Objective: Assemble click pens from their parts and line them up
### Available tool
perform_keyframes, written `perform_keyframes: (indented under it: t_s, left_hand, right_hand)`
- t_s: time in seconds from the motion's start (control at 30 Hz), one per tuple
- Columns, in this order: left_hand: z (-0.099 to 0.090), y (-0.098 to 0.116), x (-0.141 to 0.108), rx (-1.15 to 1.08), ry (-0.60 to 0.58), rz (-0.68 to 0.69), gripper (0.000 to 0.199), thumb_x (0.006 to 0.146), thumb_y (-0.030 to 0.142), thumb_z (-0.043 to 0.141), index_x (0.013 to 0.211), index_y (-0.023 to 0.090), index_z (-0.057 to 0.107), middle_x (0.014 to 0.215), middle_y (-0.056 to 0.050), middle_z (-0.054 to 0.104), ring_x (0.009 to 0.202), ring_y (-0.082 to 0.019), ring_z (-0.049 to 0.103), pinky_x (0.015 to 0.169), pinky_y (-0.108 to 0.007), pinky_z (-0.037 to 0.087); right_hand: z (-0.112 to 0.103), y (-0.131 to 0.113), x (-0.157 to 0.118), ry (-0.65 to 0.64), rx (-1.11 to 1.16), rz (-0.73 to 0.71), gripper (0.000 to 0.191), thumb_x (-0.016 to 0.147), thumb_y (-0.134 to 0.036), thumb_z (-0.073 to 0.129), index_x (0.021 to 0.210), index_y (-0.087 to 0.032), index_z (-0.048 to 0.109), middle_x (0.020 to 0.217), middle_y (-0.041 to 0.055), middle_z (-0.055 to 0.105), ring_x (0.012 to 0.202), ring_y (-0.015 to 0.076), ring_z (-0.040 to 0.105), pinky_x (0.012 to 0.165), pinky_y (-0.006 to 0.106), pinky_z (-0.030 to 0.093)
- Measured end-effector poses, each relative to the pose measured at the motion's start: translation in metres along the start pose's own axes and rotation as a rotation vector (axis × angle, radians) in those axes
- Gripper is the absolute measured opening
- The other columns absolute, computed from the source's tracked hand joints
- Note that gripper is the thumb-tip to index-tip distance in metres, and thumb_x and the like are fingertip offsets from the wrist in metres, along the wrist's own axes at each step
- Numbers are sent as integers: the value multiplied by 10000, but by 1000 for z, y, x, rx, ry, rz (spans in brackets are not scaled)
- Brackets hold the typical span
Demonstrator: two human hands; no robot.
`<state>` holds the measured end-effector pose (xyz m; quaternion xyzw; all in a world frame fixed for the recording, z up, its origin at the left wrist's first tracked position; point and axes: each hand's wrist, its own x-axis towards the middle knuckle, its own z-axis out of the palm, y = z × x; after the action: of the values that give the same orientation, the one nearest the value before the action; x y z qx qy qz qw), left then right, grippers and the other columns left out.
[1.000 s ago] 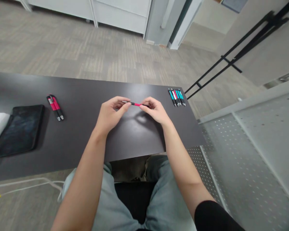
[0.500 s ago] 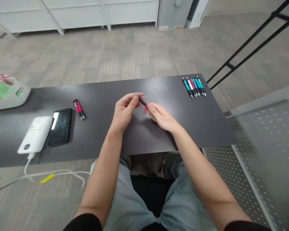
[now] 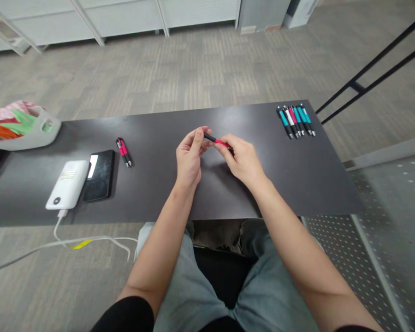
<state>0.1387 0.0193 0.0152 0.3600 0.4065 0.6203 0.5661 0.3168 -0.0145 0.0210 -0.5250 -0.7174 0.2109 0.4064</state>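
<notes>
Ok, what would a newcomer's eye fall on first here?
Probably the slim pink-and-black pen held between the left hand and right hand, above the dark tabletop. Then the row of teal, white and pink pens near its far right corner, and the white basket at its left.

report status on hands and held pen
Right hand grips pink-and-black pen. Left hand holds its black end. Pen held above tabletop. Pen pair left, pen row right, both apart from hands.
</notes>
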Motion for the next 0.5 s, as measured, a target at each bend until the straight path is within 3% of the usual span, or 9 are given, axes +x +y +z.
perform_keyframes:
  t_s: [0.2, 0.3, 0.43, 0.5]
  left_hand:
    - [-2, 14, 0, 5, 29, -87, 371, 1066, 600, 1118, 1121, 260, 981, 1279, -79, 1005, 1025, -208, 968, 990, -307, 784]
    - [-3, 18, -1, 57, 38, -105, 346, 1066, 571, 1120, 1122, 256, 990, 1306, -83, 1006, 1074, -217, 969, 989, -301, 778]
    - [-7, 14, 2, 95, 29, -98, 326, 1073, 563, 1113, 1077, 259, 996, 1263, -75, 1002, 920, -164, 917, 861, -267, 731]
    - [-9, 12, 5, 115, 12, -90, 329, 1059, 574, 1120, 1077, 268, 1001, 1237, -65, 1000, 824, -134, 861, 781, -256, 696]
  right_hand:
    - [-13, -5, 8, 6, -121, -55, 431, 1331, -622, 590, 1226, -282, 833, 1198, 125, 872, 1056, 318, 757, 946, 414, 581]
    - [-19, -3, 9, -13, -104, -61, 437, 1340, -602, 556, 1198, -282, 817, 1215, 132, 884, 1091, 322, 779, 968, 417, 590]
    - [-25, 1, 11, -71, -51, -9, 320, 1265, -618, 716, 1281, -307, 790, 1196, 99, 894, 1047, 327, 787, 931, 417, 590]
    - [-26, 2, 12, -88, -25, 30, 351, 1237, -666, 760, 1279, -320, 797, 1145, 92, 891, 1019, 342, 783, 930, 433, 594]
